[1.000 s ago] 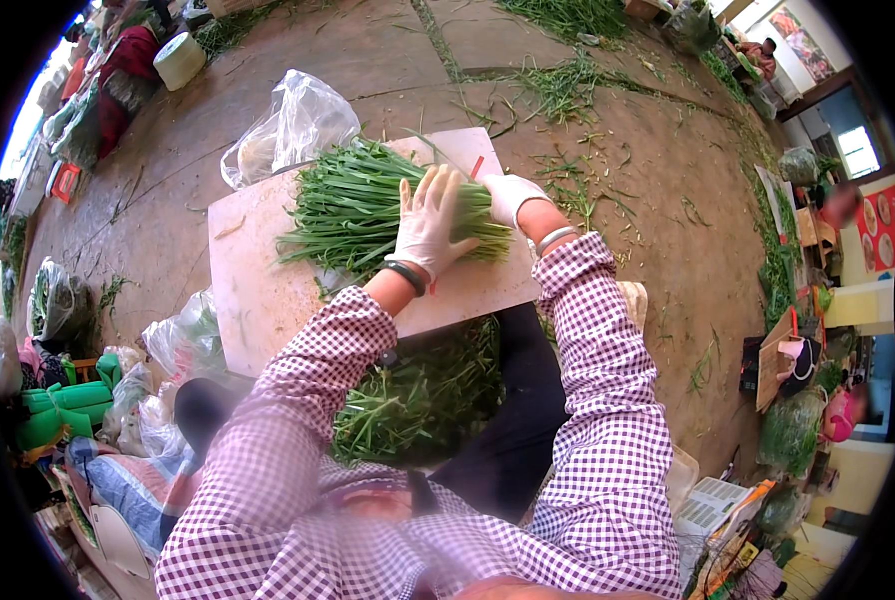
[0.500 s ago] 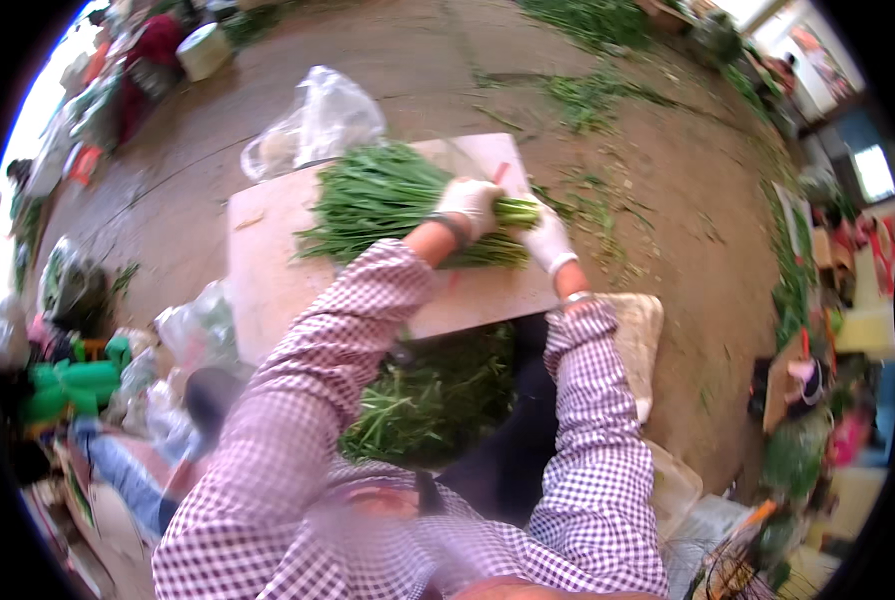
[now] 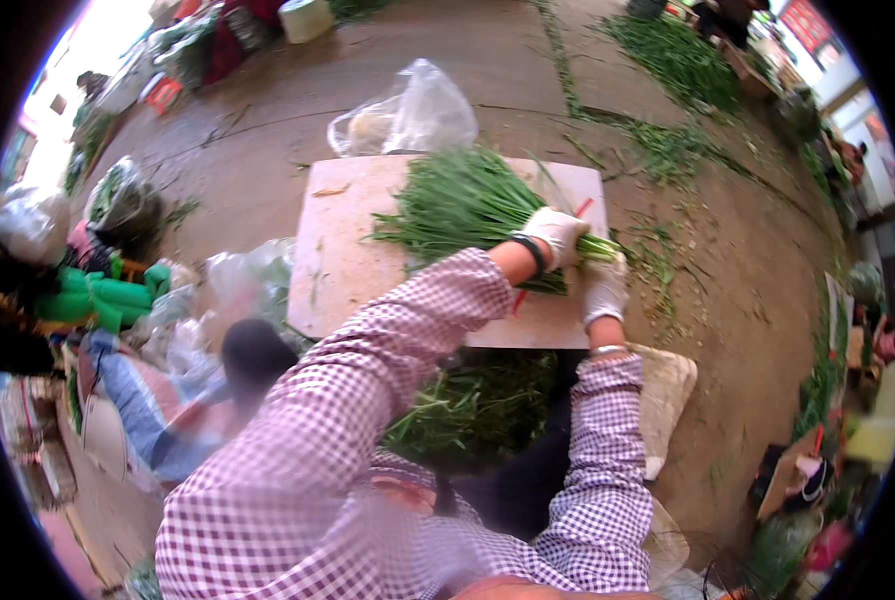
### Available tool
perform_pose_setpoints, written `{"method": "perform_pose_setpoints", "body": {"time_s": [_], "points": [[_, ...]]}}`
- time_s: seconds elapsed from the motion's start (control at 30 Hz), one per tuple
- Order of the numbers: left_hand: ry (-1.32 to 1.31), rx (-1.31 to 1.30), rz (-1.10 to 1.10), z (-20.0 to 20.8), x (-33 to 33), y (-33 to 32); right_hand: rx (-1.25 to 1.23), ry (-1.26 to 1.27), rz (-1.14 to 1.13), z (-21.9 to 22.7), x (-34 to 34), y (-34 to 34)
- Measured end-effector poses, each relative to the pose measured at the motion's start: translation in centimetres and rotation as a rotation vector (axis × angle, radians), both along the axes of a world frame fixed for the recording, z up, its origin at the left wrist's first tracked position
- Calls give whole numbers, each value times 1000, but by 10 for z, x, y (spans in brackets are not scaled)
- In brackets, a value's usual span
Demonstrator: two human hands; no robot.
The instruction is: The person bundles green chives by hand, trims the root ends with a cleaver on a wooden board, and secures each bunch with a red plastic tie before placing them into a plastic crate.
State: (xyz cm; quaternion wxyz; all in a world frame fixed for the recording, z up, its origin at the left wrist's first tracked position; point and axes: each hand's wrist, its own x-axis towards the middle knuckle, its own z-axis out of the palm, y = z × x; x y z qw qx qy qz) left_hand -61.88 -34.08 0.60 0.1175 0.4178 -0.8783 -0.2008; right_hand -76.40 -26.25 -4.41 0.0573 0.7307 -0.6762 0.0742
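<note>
A thick bunch of long-leaved greens (image 3: 468, 200) lies across a pale board, leaves to the left and light stem ends to the right. My gloved left hand (image 3: 556, 236) is closed round the stems near their cut ends. At those ends, my gloved right hand (image 3: 606, 288) grips the stems from the near side, its fingertips partly hidden. A red strip (image 3: 584, 208) runs under the bunch, and its other end shows on the near side. The board (image 3: 358, 290) sits in front of me, above a dark heap of loose greens (image 3: 483, 405).
A clear plastic bag (image 3: 433, 115) stands behind the board. More plastic bags (image 3: 253, 280) and a green bundle (image 3: 93, 298) lie at the left. Leaf scraps (image 3: 668, 265) litter the floor at right, with a larger pile of greens (image 3: 673, 60) farther back. A pale slab (image 3: 663, 400) lies beside my right forearm.
The view has swung, so the board and bag sit farther right in it. Both hands stay on the stems, and the stem ends now reach slightly past the board's right edge.
</note>
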Motion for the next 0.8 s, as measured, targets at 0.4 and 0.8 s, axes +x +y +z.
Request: {"method": "perform_pose_setpoints", "body": {"time_s": [0.4, 0.8], "points": [[312, -77, 14, 39, 43, -32, 294, 115, -165, -22, 26, -14], [185, -448, 47, 33, 275, -89, 388, -3, -210, -4, 35, -9]]}}
